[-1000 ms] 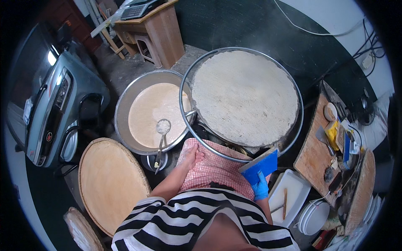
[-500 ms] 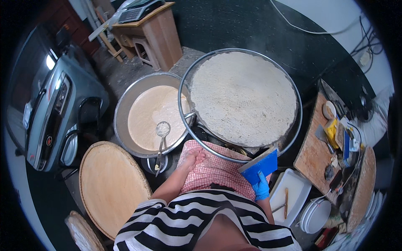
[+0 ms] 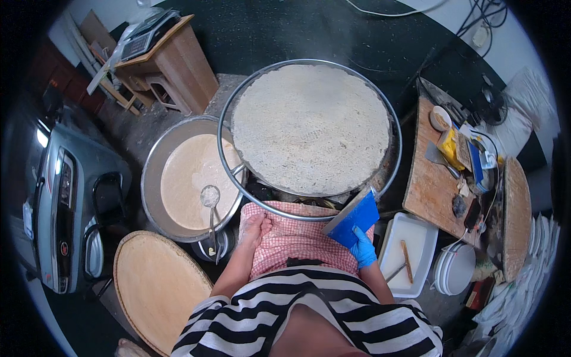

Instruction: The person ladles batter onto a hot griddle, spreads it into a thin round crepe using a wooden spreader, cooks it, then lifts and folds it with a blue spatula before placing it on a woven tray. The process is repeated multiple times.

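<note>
My right hand [image 3: 361, 250], in a blue glove, is closed on a wide blue scraper [image 3: 360, 221] with a pale edge. The scraper is tilted at the near right rim of a round griddle, whose metal ring [image 3: 399, 143] stands out around it. A large, thin, pale sheet of batter [image 3: 312, 128] covers the griddle, its surface rough and pitted. My bare left hand [image 3: 256, 229] rests against a red-checked apron [image 3: 297, 244], fingers curled in, with nothing visible in them. Left of the griddle, a big metal pot [image 3: 151, 178] holds beige batter [image 3: 190, 169], and a ladle [image 3: 210, 199] lies across its near rim.
A round tan board [image 3: 157, 285] leans at lower left, near a grey vehicle [image 3: 71, 202]. On the right are a white tray [image 3: 392, 238] with a wooden-handled tool, a cluttered wooden table [image 3: 428, 184] and a white bucket [image 3: 457, 271]. A wooden desk [image 3: 184, 71] stands at the back left.
The view has turned, so most of the scene sits farther left in the picture. My right hand keeps its hold on the scraper by the near rim; my left hand stays at the apron.
</note>
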Demonstrator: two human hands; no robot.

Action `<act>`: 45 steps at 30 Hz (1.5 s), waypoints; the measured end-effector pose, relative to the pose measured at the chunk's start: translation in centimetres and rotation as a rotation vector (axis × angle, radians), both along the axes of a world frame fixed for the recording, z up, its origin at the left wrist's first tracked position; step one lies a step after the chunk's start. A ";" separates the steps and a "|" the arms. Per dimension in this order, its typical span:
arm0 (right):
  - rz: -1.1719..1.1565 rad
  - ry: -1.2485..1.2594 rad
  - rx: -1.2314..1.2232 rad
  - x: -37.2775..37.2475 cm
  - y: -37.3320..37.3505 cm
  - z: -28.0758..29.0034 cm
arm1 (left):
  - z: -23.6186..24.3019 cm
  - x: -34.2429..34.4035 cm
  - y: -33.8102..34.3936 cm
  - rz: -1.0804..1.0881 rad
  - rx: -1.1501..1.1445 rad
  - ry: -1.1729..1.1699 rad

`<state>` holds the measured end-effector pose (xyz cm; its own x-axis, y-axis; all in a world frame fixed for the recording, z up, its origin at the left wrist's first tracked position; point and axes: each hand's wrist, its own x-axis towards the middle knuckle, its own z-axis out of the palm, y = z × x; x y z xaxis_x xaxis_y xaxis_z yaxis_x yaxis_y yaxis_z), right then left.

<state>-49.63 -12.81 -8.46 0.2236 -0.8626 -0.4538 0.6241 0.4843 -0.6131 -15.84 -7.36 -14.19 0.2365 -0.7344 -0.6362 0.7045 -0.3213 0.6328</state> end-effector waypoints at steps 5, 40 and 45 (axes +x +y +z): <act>-0.015 -0.198 0.148 -0.4 -0.2 -1.4 | 0.2 0.0 0.0 -0.005 0.014 -0.009; 0.064 -0.138 0.022 -1.1 0.1 -1.9 | -0.4 -1.3 -6.1 0.189 0.167 -0.095; 0.065 -0.096 0.072 -1.0 0.0 -2.1 | -0.4 -9.1 -4.4 -0.062 0.088 0.081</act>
